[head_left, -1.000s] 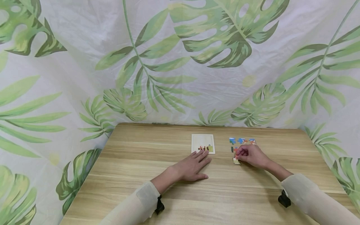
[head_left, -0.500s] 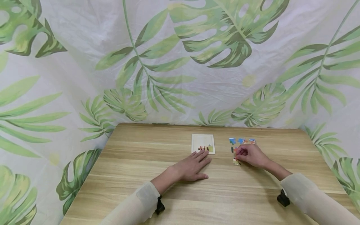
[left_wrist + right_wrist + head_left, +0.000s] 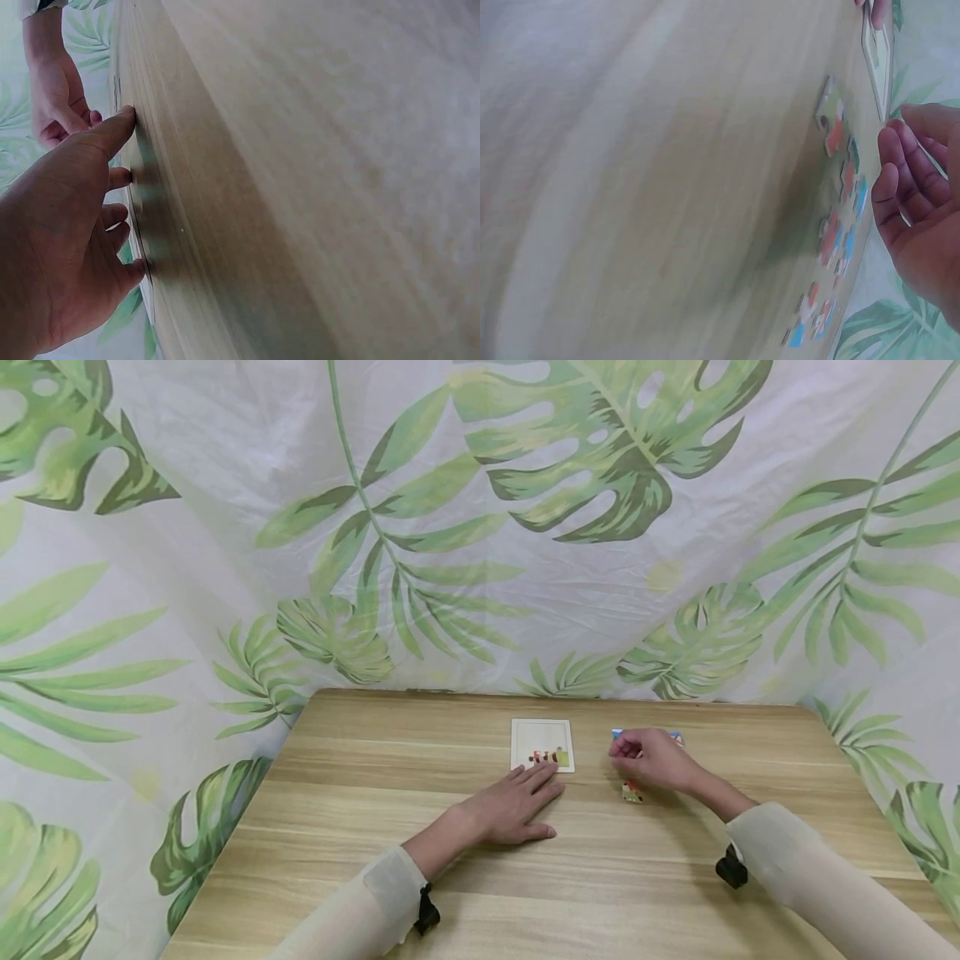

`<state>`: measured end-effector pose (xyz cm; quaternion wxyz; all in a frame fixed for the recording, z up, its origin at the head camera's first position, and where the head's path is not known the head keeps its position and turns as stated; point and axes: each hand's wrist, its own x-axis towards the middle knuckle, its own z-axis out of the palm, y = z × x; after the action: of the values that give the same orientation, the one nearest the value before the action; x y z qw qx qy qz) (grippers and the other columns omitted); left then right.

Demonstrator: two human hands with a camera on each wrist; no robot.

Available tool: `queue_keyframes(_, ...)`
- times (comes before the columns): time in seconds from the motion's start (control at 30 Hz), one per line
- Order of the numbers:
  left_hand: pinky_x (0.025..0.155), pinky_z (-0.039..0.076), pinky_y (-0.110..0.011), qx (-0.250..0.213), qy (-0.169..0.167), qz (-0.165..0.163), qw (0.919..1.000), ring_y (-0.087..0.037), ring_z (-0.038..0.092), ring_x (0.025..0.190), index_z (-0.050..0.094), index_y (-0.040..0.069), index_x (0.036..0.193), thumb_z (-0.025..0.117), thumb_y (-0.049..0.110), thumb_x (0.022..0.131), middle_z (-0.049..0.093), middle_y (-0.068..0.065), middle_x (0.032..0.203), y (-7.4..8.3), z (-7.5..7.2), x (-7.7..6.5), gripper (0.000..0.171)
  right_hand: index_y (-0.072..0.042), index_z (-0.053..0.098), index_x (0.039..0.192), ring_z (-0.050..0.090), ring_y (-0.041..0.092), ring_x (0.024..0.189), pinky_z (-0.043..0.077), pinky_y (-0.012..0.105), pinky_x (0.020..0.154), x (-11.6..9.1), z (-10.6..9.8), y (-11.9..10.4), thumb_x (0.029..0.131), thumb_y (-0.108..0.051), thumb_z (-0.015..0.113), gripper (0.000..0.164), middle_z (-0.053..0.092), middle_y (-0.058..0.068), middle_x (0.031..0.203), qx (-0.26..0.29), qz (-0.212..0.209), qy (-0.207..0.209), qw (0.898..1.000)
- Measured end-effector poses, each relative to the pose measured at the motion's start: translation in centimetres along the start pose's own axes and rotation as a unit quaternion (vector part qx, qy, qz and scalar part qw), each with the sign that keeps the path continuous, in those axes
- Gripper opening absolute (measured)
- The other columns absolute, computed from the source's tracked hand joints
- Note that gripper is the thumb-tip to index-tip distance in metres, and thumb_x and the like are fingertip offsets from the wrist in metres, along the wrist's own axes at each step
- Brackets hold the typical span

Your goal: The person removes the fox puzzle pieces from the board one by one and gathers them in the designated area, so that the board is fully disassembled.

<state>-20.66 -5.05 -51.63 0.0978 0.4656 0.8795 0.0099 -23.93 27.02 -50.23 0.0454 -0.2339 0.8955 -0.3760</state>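
My left hand [image 3: 517,806] lies flat with fingers spread, its fingertips resting on the near edge of a pale puzzle tray [image 3: 540,731]. Several joined jigsaw pieces [image 3: 555,757] sit in the tray's lower right; my fingers hide part of that corner. My right hand [image 3: 656,760] hovers right of the tray, above loose jigsaw pieces, and hides most of them. Its fingers are loosely bent, with nothing visible between them in the right wrist view. Nearest me lies one green, red and white jigsaw piece [image 3: 834,120], apart from my fingers.
More loose jigsaw pieces [image 3: 829,236] with blue, orange and white print lie on the wooden table [image 3: 360,760]. A leaf-patterned cloth [image 3: 465,552] hangs behind the table's far edge. Black wrist-worn devices [image 3: 731,867] sit below the sleeves.
My right hand has let go of the nearest jigsaw piece and moved up and left over the other pieces. That piece now lies flat. My left hand stays still.
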Motion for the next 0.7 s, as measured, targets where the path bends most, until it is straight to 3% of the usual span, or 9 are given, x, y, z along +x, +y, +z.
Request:
queue_keyframes(0.47,0.132,0.019,-0.046,0.028,0.0,-0.009,0.9996,-0.026,0.01,0.165,0.027,0.018,0.17,0.036,0.062,0.11,0.013,-0.012,0.178,1.0,0.0,0.5,0.074,-0.001,0.077,0.106,0.065,0.011,0.083,0.054,0.026,0.069,4.3,0.9,-1.8,0.099,-0.008,0.074,0.01,0.074,0.001,0.091,-0.003,-0.01,-0.029,1.0)
queue_keyframes(0.7,0.132,0.019,-0.045,0.031,0.0,-0.015,0.9994,-0.025,0.01,0.165,0.029,0.019,0.17,0.035,0.061,0.111,0.012,-0.011,0.178,1.5,-0.1,0.8,0.073,0.002,0.077,0.11,0.068,0.015,0.09,0.055,0.029,0.079,6.3,1.4,-2.2,0.099,-0.005,0.074,0.014,0.077,0.004,0.095,0.007,-0.023,-0.05,0.998)
